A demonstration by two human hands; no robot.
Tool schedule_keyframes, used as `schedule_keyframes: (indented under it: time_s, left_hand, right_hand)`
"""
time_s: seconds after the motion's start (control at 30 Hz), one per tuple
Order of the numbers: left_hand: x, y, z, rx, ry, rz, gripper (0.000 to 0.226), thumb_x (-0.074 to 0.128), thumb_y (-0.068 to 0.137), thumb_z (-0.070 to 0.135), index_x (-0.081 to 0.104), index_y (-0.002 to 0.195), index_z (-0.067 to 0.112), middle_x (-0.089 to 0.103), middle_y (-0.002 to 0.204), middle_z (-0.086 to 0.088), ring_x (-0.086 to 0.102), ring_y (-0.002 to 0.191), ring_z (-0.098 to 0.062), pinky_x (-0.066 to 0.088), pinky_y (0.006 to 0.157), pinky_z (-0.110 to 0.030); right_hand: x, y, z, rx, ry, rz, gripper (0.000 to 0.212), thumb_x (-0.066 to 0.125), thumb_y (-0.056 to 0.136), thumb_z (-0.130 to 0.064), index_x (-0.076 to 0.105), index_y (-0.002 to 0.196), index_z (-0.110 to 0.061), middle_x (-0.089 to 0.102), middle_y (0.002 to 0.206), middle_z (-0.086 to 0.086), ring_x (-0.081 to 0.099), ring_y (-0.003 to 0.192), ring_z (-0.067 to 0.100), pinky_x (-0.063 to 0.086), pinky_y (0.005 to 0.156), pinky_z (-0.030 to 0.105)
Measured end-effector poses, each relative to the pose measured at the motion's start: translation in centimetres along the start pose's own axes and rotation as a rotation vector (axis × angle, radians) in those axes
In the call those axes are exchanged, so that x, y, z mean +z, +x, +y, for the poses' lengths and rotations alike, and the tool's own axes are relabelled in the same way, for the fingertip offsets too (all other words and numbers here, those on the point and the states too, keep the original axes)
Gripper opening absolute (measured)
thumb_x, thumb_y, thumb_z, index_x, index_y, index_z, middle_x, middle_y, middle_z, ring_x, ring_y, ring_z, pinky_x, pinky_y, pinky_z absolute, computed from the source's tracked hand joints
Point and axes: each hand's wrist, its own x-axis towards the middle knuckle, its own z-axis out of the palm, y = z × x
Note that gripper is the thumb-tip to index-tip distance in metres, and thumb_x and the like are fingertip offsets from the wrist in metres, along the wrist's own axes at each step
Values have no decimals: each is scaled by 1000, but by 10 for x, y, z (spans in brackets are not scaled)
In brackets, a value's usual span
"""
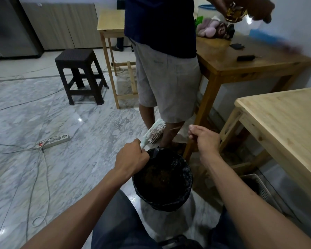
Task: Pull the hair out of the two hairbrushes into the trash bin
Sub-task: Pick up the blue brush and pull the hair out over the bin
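The pale green hairbrush [153, 132] is up over the far rim of the trash bin [162, 178], bristles turned toward the right, head tilted up and away from the wearer. The left hand [132, 159] is wrapped in a fist round its handle, right beside the bin's rim. Across the gap, the right hand [204, 139] sits level with the brush head and apart from it, fingertips pressed together in a pinch; a few thin strands seem to run from that pinch toward the bristles, though they are too fine and blurred to be sure. The bin stands on the marble floor [52, 123] between the wearer's knees, lined with a black bag, and there is a dark brownish tangle down in it.

Just beyond the bin, a second person [167, 69] in a dark top and light shorts stands against a brown wooden table [250, 58], holding something amber up at the top edge. A lighter wooden table [285, 123] fills the right. A dark plastic stool [81, 74] stands back left, and a white power strip [57, 140] lies on the floor with its cables trailing.
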Motion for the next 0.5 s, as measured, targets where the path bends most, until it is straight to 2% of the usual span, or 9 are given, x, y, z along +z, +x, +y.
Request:
schedule_keyframes:
  time_s: [0.07, 0.13, 0.2, 0.27, 0.33, 0.37, 0.43, 0.5]
  left_hand:
    - [-1, 2, -2, -24, -2, 14, 12, 48, 85, 21, 53, 88, 10, 56, 71, -4, 49, 59, -21, 27, 47, -30]
    - [-2, 2, -4, -26, 14, 22, 12, 48, 85, 21, 53, 89, 11, 53, 68, -3, 48, 59, -20, 26, 47, -30]
    - [-2, 2, -5, -14, 10, 25, 11, 48, 86, 20, 53, 88, 11, 53, 66, -2, 48, 57, -20, 26, 47, -30]
    - [-2, 0, -3, 4, -4, 21, 11, 48, 86, 20, 54, 87, 11, 54, 65, -3, 47, 54, -19, 26, 47, -29]
    - [-1, -2, 0, 30, -13, 13, 10, 48, 87, 20, 53, 86, 12, 56, 67, -4, 47, 53, -18, 27, 46, -29]
    - [0, -3, 1, 48, -12, 10, 9, 48, 87, 20, 53, 86, 12, 57, 67, -4, 48, 53, -19, 27, 46, -29]
    - [1, -5, 4, 88, -4, 0, 9, 49, 88, 21, 52, 85, 14, 56, 67, -3, 50, 55, -19, 27, 46, -29]
    - [2, -7, 5, 117, -7, -6, 9, 49, 88, 21, 51, 82, 14, 55, 65, -1, 50, 55, -20, 27, 46, -29]
  right_hand:
    - [-4, 1, -3, 37, 29, 68, 10, 73, 92, -15, 79, 85, -16, 76, 77, -2, 65, 70, 11, 54, 69, 24]
    - [-8, 4, 2, 41, -88, 87, 13, 71, 94, -17, 77, 83, -19, 75, 79, -1, 66, 75, 13, 59, 76, 29]
    - [-8, 9, 11, 61, -272, 33, 12, 68, 95, -20, 78, 90, -21, 75, 84, 0, 68, 81, 14, 60, 88, 38]
    - [-3, 7, 16, 77, -490, -124, 24, 64, 95, -26, 75, 116, -23, 75, 106, -2, 69, 97, 15, 57, 98, 42]
    - [4, 5, 19, 39, -561, -283, 55, 65, 93, -38, 57, 146, -26, 63, 138, -1, 65, 116, 19, 52, 106, 46]
    - [7, 3, 19, 14, -520, -352, 65, 67, 93, -42, 47, 153, -26, 58, 143, 0, 66, 117, 18, 54, 104, 45]
    - [13, -1, 16, -8, -399, -476, 75, 71, 93, -45, 39, 158, -24, 58, 139, -1, 71, 106, 14, 61, 93, 38]
    - [17, -2, 16, 3, -344, -546, 72, 76, 91, -41, 47, 153, -18, 69, 122, -2, 76, 95, 16, 63, 84, 32]
